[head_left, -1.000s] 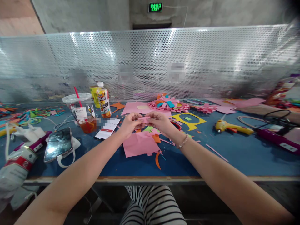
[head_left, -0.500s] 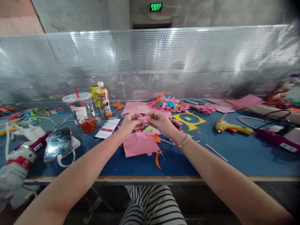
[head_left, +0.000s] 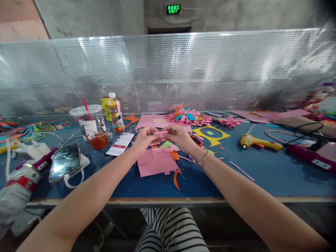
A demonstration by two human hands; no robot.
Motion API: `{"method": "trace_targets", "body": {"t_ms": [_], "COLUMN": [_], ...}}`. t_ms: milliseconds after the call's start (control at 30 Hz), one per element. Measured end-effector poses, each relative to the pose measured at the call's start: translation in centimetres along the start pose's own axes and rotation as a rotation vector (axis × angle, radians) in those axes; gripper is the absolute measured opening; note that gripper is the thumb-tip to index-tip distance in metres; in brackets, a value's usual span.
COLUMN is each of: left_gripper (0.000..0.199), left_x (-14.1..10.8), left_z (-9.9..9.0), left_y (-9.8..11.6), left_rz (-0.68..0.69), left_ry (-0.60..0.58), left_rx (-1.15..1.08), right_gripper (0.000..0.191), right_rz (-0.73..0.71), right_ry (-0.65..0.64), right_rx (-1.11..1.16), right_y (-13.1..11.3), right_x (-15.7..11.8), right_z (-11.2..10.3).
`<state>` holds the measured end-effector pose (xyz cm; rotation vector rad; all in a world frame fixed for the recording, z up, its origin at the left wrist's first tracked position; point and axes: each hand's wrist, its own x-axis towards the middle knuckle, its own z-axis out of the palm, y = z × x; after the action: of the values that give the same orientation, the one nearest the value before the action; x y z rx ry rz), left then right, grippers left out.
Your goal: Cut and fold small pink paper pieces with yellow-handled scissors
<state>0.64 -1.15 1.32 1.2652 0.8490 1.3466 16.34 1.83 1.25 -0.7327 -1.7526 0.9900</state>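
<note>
Between my two hands is a small pink paper piece (head_left: 160, 133), pinched at its left end by my left hand (head_left: 144, 138) and at its right end by my right hand (head_left: 178, 137). Both hands are above the middle of the blue table. Just below them lies a larger pink sheet (head_left: 156, 162), with green and orange scraps at its upper right. Red-handled scissors (head_left: 196, 140) lie partly hidden behind my right hand. A pink fringed paper flower (head_left: 183, 115) with blue and orange strips sits behind the hands.
On the left are a drink cup (head_left: 91, 127), a bottle (head_left: 115, 113), a white-screened phone (head_left: 120, 144) and a charging phone (head_left: 65, 162). At right lie a yellow glue gun (head_left: 259, 142), a purple power strip (head_left: 311, 157) and another person's arm (head_left: 307, 125). A perforated metal screen (head_left: 168, 70) stands behind.
The small pink piece looks thinner, tilted or folded between my fingertips. At the far right, the other person's pink sheet has shifted and flattened. My hands have hardly moved.
</note>
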Motion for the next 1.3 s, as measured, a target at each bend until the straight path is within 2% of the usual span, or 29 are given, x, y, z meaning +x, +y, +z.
{"method": "trace_targets", "body": {"t_ms": [367,633,933,1067,1300], "left_gripper": [0.018,0.021,0.023,0.022,0.017], "left_x": [-0.16,-0.11,0.05,0.27,0.07], "left_z": [0.10,0.03,-0.14,-0.31,0.03], "left_y": [0.18,0.13,-0.11,-0.52,-0.35], "left_rz": [-0.029,-0.022,0.033,0.088,0.103], "left_ry": [0.018,0.009,0.033,0.008,0.009], "left_rx": [0.025,0.017,0.076,0.164,0.208], "right_gripper": [0.014,0.013,0.019,0.016,0.016], "right_rz": [0.027,0.012,-0.020,-0.033,-0.065], "right_ry": [0.022,-0.011,0.009,-0.038,0.010], "right_rx": [-0.041,-0.018,-0.048,-0.078,-0.197], "right_y": [-0.20,-0.18,-0.23,-0.74,-0.78], "right_x": [-0.06,0.03,-0.07,-0.39,-0.50], "right_z": [0.01,-0.04,0.07,0.25,0.24]}}
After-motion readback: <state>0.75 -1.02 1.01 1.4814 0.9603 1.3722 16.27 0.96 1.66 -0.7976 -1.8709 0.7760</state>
